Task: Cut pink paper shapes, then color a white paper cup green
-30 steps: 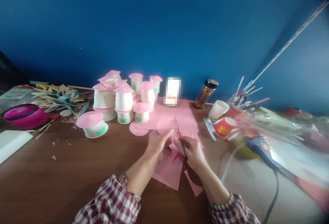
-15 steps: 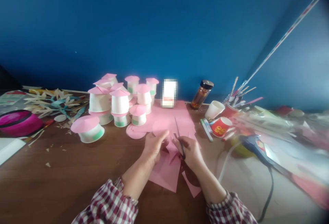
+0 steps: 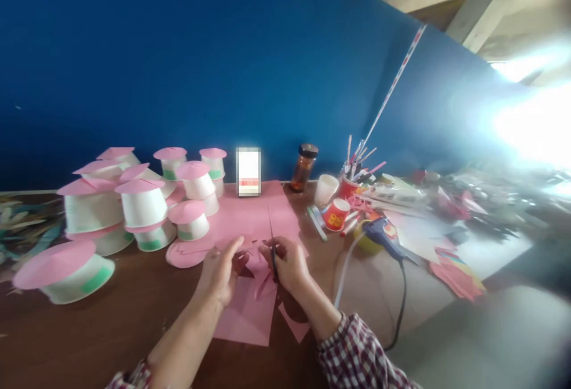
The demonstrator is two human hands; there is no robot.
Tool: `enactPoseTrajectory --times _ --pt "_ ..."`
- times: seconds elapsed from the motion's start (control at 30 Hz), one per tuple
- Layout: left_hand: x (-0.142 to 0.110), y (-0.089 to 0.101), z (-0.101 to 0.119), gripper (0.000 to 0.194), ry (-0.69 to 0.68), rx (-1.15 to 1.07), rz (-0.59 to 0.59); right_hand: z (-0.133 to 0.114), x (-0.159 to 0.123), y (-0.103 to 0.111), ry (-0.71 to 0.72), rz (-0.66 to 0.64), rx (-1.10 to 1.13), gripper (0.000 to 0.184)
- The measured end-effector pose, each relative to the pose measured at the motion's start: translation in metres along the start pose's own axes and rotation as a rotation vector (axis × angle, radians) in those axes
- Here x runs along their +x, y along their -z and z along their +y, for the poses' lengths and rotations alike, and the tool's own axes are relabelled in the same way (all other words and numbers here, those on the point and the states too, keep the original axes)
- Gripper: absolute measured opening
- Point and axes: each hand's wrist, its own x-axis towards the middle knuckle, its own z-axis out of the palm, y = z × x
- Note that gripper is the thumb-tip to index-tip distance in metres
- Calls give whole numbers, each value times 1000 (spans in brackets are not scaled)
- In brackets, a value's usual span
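My right hand (image 3: 289,263) is closed round a pair of scissors (image 3: 272,245), whose blades point up and away. My left hand (image 3: 222,270) pinches a piece of pink paper (image 3: 247,248) right beside the blades. Both hands hover over pink paper sheets (image 3: 250,311) lying on the brown table (image 3: 111,329). The picture is blurred by motion, so the cut itself does not show.
Several upturned white paper cups with pink paper tops (image 3: 143,201) stand at the left. A brown jar (image 3: 302,167), a white cup (image 3: 325,190), a red cup (image 3: 336,214) and a pot of brushes (image 3: 352,181) sit behind. A blue glue gun (image 3: 383,235) with its cord lies to the right.
The view has swung to the right, so the cups and my hands now sit further left in the picture. Both hands keep the same hold on paper and scissors.
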Motion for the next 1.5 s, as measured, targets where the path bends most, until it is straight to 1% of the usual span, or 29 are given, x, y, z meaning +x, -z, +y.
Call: enactPoseTrajectory --times 0.07,0.13,0.2,0.3,0.37,0.4,0.47,0.5,0.57,0.6,0.7,0.77,0.87,0.97,1.1,1.2,1.33,1.43,1.5 --pt "-4 -1 3 25 -10 11 39 0 0 1 21 4 -19 34" --pt "-9 2 7 25 -23 26 36 1 -1 1 37 14 -40 36" --pt "-15 7 12 24 -48 107 -30 2 -1 1 50 11 -58 38" --pt "-26 23 23 24 -109 283 -105 0 -1 1 57 3 -109 40" --pt "-32 37 32 25 -168 386 -128 -3 -2 2 66 0 -137 39" --pt "-33 45 37 26 -203 437 -122 -5 -2 2 62 -7 -145 38" --pt "-34 63 48 32 -267 532 -83 -8 -4 3 44 -26 -155 38" --pt "-32 71 53 35 -301 565 -31 -9 -5 3 34 -36 -161 38" --pt "-28 86 65 37 -350 601 16 -12 -6 4 25 -55 -170 39" --pt "-26 92 70 39 -382 601 59 -12 -6 4 26 -61 -174 39" --pt "-21 103 84 46 -409 579 182 -13 -7 5 42 -67 -182 40" --pt "-18 107 87 47 -405 594 211 -13 -7 5 51 -68 -185 39" --pt "-11 113 84 48 -393 688 233 -12 -7 6 68 -74 -196 38" --pt "2 119 76 51 -388 844 260 -12 -7 6 76 -72 -209 37" --pt "18 124 71 47 -375 1058 275 -15 -8 6 68 -83 -202 36" --pt "27 121 70 50 -399 1160 300 -16 -8 6 64 -92 -197 35" --pt "33 112 66 58 -394 1181 282 -16 -8 6 67 -95 -163 36" --pt "29 105 64 62 -390 1210 237 -16 -8 6 67 -95 -167 38" --pt "23 101 67 66 -456 1315 228 -16 -8 5 64 -95 -170 39"
